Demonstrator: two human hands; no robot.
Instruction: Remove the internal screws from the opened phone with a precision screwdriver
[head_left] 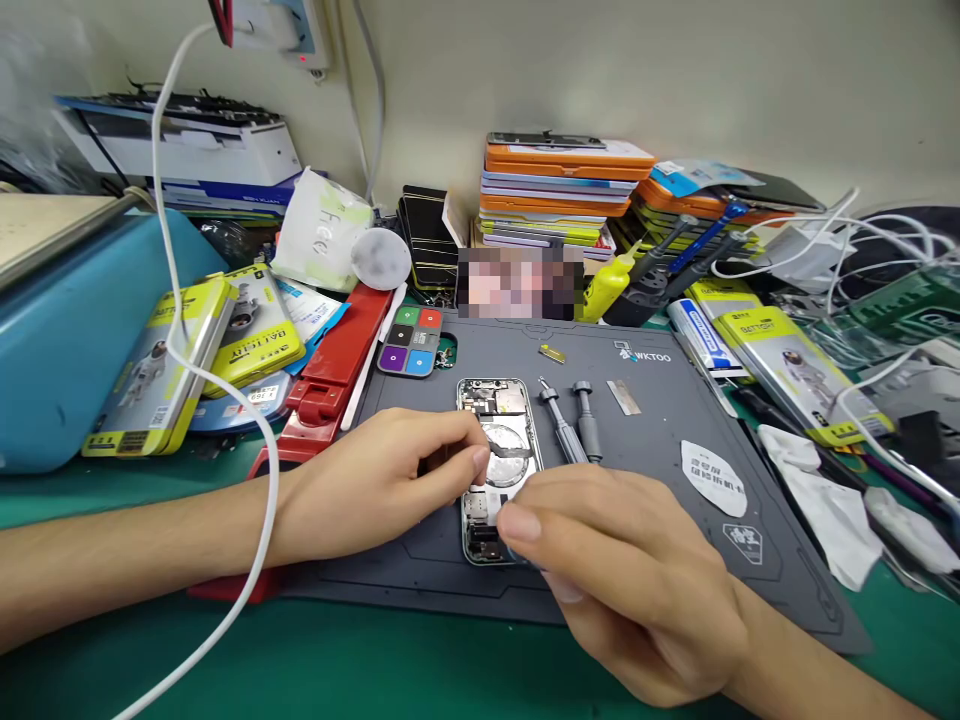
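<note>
An opened phone [512, 398] lies on a dark grey repair mat [645, 410], its inner parts and a round silver coil showing. My left hand [390, 475] reaches in from the left, thumb and forefinger closed together at the phone's left edge. What sits between those fingertips is hidden. Over the phone's lower right corner, my right hand [630, 570] is closed, with the thumb pressed toward the curled fingers. A small dark bit shows below its thumb, too little to name. Two grey screwdrivers, one of them a slim screwdriver [564, 425], lie right of the phone.
A magnetic-looking colour tray [409, 342] is at the mat's upper left. Battery boxes [161, 365] and a red tool [330, 375] stand left. Behind are stacked orange cases [566, 160] and a yellow bottle [611, 285]. A white cable [270, 470] crosses above my left forearm.
</note>
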